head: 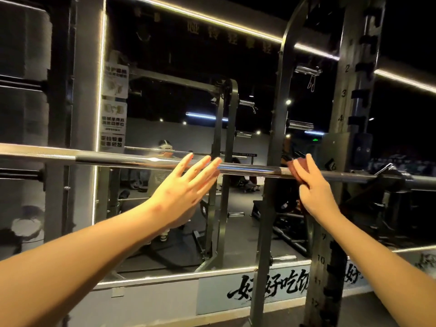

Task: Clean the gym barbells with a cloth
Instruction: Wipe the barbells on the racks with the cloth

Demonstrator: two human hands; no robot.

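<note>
A long steel barbell [118, 159] lies level across the view on a rack, its knurled parts at the left and right. My left hand [186, 185] is stretched out flat, fingers straight, with the fingertips at the bar's smooth middle; it holds nothing. My right hand [311, 185] grips a reddish-brown cloth [297, 168] wrapped over the bar, just left of the rack's right upright. Part of the cloth hangs hidden below that hand.
The rack's numbered upright [349, 95] stands at the right, with a curved post [280, 114] beside it. A large wall mirror [179, 102] behind the bar reflects another rack and a person. A dark pillar [59, 114] stands at the left.
</note>
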